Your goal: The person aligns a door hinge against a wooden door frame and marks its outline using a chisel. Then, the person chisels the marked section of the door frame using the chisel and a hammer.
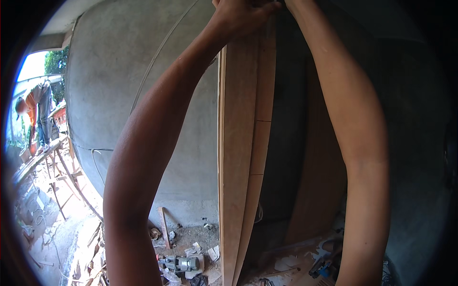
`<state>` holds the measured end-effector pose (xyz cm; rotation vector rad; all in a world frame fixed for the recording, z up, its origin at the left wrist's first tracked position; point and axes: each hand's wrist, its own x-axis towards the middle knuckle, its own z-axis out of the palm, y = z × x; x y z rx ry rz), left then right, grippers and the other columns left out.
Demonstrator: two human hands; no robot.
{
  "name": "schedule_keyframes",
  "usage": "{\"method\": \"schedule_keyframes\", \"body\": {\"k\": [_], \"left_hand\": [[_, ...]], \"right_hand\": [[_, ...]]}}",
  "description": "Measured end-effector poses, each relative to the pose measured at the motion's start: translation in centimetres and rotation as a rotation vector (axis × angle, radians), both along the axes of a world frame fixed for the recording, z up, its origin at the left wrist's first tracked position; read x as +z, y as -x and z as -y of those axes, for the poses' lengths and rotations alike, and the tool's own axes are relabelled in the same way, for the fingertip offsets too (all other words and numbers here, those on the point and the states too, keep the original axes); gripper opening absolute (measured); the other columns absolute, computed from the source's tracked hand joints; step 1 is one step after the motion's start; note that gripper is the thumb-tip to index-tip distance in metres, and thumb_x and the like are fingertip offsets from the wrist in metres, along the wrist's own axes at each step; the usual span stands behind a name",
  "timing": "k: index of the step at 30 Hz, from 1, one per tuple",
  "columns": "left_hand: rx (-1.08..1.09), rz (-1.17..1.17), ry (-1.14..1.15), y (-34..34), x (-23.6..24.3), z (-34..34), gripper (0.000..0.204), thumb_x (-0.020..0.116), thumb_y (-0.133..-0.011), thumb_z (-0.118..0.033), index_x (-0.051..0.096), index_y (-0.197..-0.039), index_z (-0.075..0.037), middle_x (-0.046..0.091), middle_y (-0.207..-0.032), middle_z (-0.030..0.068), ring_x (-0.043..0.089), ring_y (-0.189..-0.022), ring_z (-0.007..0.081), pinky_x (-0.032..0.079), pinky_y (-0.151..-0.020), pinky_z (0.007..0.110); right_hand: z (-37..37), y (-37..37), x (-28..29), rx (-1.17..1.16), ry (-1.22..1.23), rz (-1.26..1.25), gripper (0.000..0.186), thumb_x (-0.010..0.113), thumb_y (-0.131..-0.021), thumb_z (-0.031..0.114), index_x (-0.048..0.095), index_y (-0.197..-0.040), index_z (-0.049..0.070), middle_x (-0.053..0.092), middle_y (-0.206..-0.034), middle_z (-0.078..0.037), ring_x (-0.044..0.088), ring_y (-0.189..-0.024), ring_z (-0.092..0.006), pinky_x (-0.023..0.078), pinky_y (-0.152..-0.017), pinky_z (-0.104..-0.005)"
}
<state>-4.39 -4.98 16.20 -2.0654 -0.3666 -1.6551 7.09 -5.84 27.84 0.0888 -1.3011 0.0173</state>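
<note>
Both my arms reach up past an upright wooden door frame [238, 143], made of long brown boards with a step along their length. My left hand [241, 16] is at the top edge of the view, over the upper end of the frame. Its thumb points right and its fingers look bent, but the picture's edge cuts them off; what they hold cannot be made out. Close beside it, my right hand [293, 2] shows only at the wrist, with its fingers out of view.
Behind the frame stands a grey plastered wall [162, 62] with a hanging cable [153, 59]. A grey power tool [183, 263], scraps and a wood strip [164, 228] lie on the floor below. Right of the frame is a dark opening. A person [38, 112] bends over on scaffolding outside, far left.
</note>
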Motion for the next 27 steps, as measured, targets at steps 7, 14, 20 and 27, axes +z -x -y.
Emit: {"method": "schedule_keyframes", "body": {"k": [7, 14, 20, 27], "left_hand": [[0.038, 0.209, -0.287, 0.3, -4.1, -0.1, 0.045, 0.065, -0.092, -0.025, 0.06, -0.129, 0.0, 0.054, -0.137, 0.0228, 0.057, -0.123, 0.0397, 0.049, -0.098, 0.048], [0.167, 0.31, 0.005, 0.2, -17.5, -1.1, 0.099, 0.084, -0.074, -0.035, 0.031, -0.153, -0.009, 0.03, -0.148, 0.0261, 0.044, -0.131, 0.0458, 0.041, -0.106, 0.055], [0.154, 0.293, 0.112, -0.1, -18.6, -1.5, 0.108, 0.083, -0.074, -0.032, 0.018, -0.158, -0.012, 0.024, -0.151, 0.0286, 0.046, -0.13, 0.049, 0.049, -0.102, 0.052], [0.109, 0.282, 0.101, -0.5, -18.7, -1.9, 0.1, 0.076, -0.079, -0.028, 0.016, -0.159, -0.014, 0.024, -0.152, 0.0299, 0.044, -0.131, 0.0496, 0.047, -0.104, 0.053]], "right_hand": [[1.7, 0.2, -1.2, -0.2, -0.072, 0.046, 0.041, 0.064, -0.096, 0.048, 0.053, -0.103, 0.009, 0.054, -0.068, -0.002, 0.044, -0.042, -0.0115, 0.039, -0.037, -0.0278], [2.5, 0.8, -1.7, -0.284, -0.168, -0.083, 0.048, 0.064, -0.095, 0.051, 0.053, -0.116, 0.01, 0.054, -0.085, -0.006, 0.044, -0.049, -0.0111, 0.035, -0.038, -0.0276], [1.5, 0.0, 0.8, -0.35, -0.209, -0.14, 0.045, 0.065, -0.095, 0.051, 0.056, -0.111, 0.011, 0.053, -0.08, -0.004, 0.045, -0.051, -0.0135, 0.036, -0.041, -0.0294], [0.8, -0.4, -0.4, -0.417, -0.064, -0.142, 0.043, 0.064, -0.096, 0.049, 0.055, -0.112, 0.01, 0.054, -0.077, -0.006, 0.048, -0.051, -0.0151, 0.037, -0.04, -0.0311]]}}
